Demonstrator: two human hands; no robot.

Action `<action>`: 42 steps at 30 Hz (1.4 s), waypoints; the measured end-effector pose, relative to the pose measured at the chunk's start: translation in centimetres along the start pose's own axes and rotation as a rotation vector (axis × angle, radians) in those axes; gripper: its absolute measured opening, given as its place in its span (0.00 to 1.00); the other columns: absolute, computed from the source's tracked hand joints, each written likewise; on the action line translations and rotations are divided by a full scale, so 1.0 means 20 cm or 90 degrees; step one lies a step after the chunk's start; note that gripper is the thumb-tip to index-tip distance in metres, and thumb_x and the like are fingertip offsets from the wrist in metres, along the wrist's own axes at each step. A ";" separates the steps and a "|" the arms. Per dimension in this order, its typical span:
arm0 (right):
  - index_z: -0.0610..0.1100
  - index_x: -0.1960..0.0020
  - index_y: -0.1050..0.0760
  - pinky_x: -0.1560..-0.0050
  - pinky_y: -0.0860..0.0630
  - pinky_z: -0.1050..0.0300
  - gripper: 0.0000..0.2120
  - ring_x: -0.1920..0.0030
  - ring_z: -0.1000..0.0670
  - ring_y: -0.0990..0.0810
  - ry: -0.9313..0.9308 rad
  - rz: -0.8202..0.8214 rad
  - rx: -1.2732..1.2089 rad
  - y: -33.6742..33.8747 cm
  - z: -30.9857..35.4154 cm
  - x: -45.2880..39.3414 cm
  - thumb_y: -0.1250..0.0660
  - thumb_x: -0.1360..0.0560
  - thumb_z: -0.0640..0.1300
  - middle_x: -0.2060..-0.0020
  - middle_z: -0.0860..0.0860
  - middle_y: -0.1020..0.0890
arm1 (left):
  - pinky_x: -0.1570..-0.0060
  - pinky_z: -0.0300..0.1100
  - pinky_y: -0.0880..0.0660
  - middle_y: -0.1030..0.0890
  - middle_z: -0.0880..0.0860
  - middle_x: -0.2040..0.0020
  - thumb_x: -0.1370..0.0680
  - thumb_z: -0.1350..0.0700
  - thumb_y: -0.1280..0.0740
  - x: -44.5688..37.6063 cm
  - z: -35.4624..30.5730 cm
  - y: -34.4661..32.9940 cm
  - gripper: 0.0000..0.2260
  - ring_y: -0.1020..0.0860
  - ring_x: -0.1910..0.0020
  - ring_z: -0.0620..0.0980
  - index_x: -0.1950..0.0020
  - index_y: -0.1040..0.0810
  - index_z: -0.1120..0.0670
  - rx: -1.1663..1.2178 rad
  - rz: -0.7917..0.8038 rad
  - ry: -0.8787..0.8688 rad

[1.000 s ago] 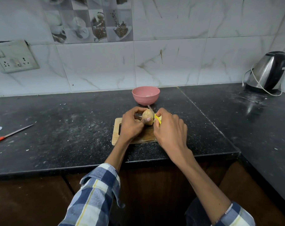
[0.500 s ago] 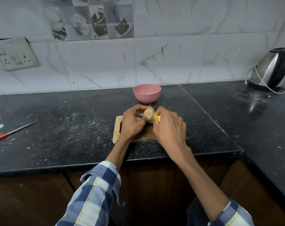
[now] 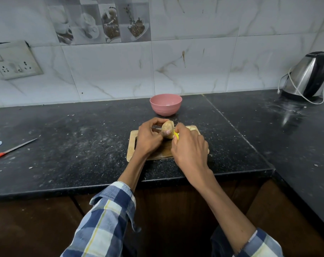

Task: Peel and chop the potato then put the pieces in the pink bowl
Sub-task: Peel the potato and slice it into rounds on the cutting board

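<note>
left hand grips potato above cutting board near bench front edge | right hand clasps yellow peeler against potato's right side | pink bowl behind board, toward back edge | knife at far left edge

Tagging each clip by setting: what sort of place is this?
Most likely a home kitchen: a dark stone counter against a tiled wall, an electric kettle in the corner, and a cutting board under the hands.

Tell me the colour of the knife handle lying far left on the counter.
Orange-red handle on the knife, seen in the head view.
</note>
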State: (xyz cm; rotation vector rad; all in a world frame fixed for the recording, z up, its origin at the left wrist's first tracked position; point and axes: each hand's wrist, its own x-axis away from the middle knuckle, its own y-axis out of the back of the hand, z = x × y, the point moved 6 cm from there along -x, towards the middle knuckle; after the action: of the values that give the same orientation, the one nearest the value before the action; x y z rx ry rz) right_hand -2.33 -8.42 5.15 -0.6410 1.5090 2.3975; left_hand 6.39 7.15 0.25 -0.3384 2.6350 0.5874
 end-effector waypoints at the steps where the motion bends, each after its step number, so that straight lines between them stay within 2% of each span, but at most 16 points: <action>1: 0.48 0.38 0.27 0.58 0.31 0.48 0.09 0.49 0.40 0.19 -0.005 -0.001 -0.010 -0.01 0.00 -0.01 0.36 0.18 0.45 0.50 0.45 0.17 | 0.48 0.53 0.19 0.14 0.37 0.51 0.29 0.55 0.21 0.00 0.00 -0.01 0.14 0.17 0.54 0.44 0.45 0.14 0.44 -0.001 0.003 -0.004; 5: 0.48 0.41 0.27 0.57 0.28 0.48 0.08 0.50 0.40 0.18 -0.014 -0.005 -0.034 -0.03 -0.01 -0.02 0.35 0.19 0.45 0.51 0.45 0.16 | 0.44 0.55 0.20 0.14 0.39 0.50 0.31 0.51 0.22 0.00 0.00 0.00 0.14 0.17 0.51 0.42 0.46 0.15 0.44 -0.015 0.003 -0.002; 9: 0.49 0.39 0.26 0.55 0.25 0.47 0.09 0.49 0.42 0.19 -0.007 -0.013 -0.030 -0.01 -0.01 0.03 0.34 0.19 0.46 0.51 0.47 0.17 | 0.41 0.54 0.20 0.14 0.38 0.51 0.30 0.53 0.21 0.00 0.01 0.00 0.14 0.17 0.50 0.42 0.46 0.15 0.45 -0.009 -0.008 0.022; 12: 0.50 0.39 0.26 0.54 0.23 0.47 0.09 0.50 0.43 0.18 0.002 -0.020 -0.027 0.00 -0.02 0.05 0.34 0.19 0.45 0.51 0.47 0.17 | 0.42 0.54 0.20 0.14 0.38 0.51 0.30 0.53 0.22 0.00 0.01 0.00 0.14 0.17 0.49 0.42 0.46 0.15 0.45 -0.005 0.000 0.021; 19: 0.47 0.39 0.26 0.54 0.27 0.46 0.09 0.48 0.41 0.19 -0.019 0.008 -0.027 -0.07 0.01 -0.04 0.35 0.19 0.44 0.50 0.45 0.17 | 0.44 0.54 0.19 0.14 0.38 0.52 0.30 0.53 0.21 0.01 -0.01 0.00 0.14 0.16 0.52 0.42 0.45 0.15 0.46 -0.006 0.011 0.008; 26: 0.51 0.37 0.25 0.54 0.22 0.46 0.12 0.50 0.46 0.19 -0.025 -0.018 -0.047 -0.05 -0.05 0.07 0.32 0.20 0.46 0.51 0.49 0.18 | 0.42 0.54 0.20 0.15 0.39 0.51 0.31 0.50 0.22 0.01 0.00 0.00 0.15 0.17 0.50 0.44 0.45 0.15 0.45 -0.016 0.003 0.033; 31: 0.48 0.41 0.24 0.57 0.27 0.49 0.08 0.49 0.43 0.18 -0.042 0.030 -0.027 -0.14 -0.04 -0.04 0.34 0.20 0.44 0.51 0.47 0.16 | 0.44 0.53 0.20 0.14 0.38 0.51 0.31 0.52 0.22 0.01 -0.01 0.00 0.14 0.17 0.52 0.43 0.46 0.15 0.44 -0.011 0.005 0.015; 33: 0.48 0.41 0.24 0.57 0.25 0.48 0.08 0.51 0.43 0.18 -0.044 0.021 -0.030 -0.16 -0.04 -0.03 0.34 0.20 0.45 0.52 0.47 0.16 | 0.46 0.50 0.20 0.15 0.39 0.51 0.30 0.53 0.22 0.01 -0.01 0.00 0.13 0.18 0.53 0.42 0.46 0.16 0.43 -0.010 -0.004 0.018; 37: 0.49 0.42 0.25 0.56 0.22 0.47 0.07 0.52 0.46 0.19 -0.033 -0.011 -0.039 -0.16 -0.07 0.05 0.33 0.20 0.46 0.53 0.49 0.18 | 0.57 0.40 0.26 0.15 0.41 0.51 0.27 0.57 0.21 0.00 0.00 0.00 0.13 0.23 0.66 0.34 0.44 0.16 0.46 -0.008 -0.003 0.039; 42: 0.49 0.42 0.25 0.56 0.22 0.47 0.08 0.52 0.45 0.18 -0.028 0.002 -0.023 -0.15 -0.09 0.07 0.33 0.20 0.47 0.52 0.49 0.18 | 0.58 0.36 0.27 0.16 0.43 0.49 0.26 0.57 0.22 0.00 0.01 0.00 0.13 0.22 0.61 0.37 0.43 0.17 0.49 -0.015 -0.012 0.055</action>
State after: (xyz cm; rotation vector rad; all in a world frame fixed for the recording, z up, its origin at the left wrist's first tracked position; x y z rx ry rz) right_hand -1.93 -8.85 1.44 -0.5908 1.4531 2.4304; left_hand 6.50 7.17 0.02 -0.4030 2.7056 0.6119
